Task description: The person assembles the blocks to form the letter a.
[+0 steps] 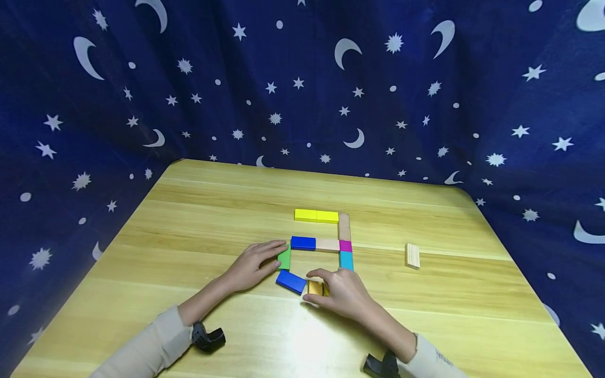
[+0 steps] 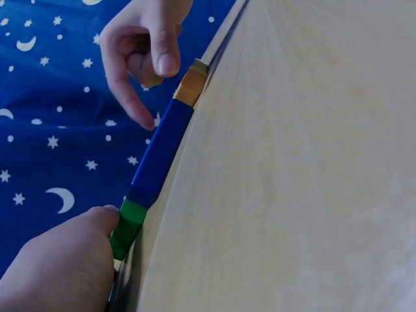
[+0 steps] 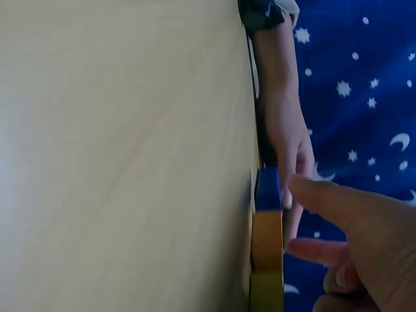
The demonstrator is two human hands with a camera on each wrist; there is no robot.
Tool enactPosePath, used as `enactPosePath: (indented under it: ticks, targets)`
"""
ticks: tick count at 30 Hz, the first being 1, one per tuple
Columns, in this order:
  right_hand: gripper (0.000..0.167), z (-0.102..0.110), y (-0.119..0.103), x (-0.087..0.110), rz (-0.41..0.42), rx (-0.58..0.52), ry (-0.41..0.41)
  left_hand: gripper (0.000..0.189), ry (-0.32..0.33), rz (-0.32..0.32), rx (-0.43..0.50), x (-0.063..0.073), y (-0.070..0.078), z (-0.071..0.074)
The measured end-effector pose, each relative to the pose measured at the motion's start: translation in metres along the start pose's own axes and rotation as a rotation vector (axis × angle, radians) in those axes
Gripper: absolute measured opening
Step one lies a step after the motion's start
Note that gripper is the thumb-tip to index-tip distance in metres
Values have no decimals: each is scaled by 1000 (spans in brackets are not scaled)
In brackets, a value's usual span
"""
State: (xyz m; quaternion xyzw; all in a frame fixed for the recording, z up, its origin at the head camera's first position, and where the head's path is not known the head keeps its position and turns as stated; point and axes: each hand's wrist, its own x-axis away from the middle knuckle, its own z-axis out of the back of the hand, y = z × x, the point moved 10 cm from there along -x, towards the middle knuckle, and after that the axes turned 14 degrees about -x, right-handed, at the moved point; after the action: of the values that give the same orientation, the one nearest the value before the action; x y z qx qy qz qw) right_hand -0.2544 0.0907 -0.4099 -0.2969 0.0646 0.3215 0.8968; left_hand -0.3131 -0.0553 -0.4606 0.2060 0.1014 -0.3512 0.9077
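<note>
My left hand [image 1: 250, 266], its fingers fairly straight, touches a green block [image 1: 284, 258] with fingertips at its far end and the thumb beside it. In the left wrist view the thumb meets the green block [image 2: 128, 227]. A slanted blue block [image 1: 291, 282] lies just nearer. My right hand [image 1: 344, 292] hovers over an orange block [image 1: 315, 287], index finger and thumb spread apart. The right wrist view shows these fingertips off the orange block [image 3: 267, 240], which sits between the blue block [image 3: 267, 190] and a dark-yellow block [image 3: 266, 291]. The right hand partly hides the dark-yellow block in the head view.
Two yellow blocks [image 1: 315, 216], a tan block [image 1: 344, 227], a magenta block [image 1: 346, 245], a cyan block [image 1: 346, 260], another blue block [image 1: 303, 243] and a pale block [image 1: 327, 244] form connected lines. A plain wooden block [image 1: 413, 256] lies apart on the table [image 1: 454, 304].
</note>
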Motion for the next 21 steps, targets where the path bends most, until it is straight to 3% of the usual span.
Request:
enactPosePath:
  ticks: [8, 21]
  targets:
    - [39, -9, -5, -10, -6, 56, 5, 44, 2, -1, 2, 1, 0, 0]
    - [34, -12, 3, -10, -58, 40, 6, 44, 6, -4, -1, 0, -1, 0]
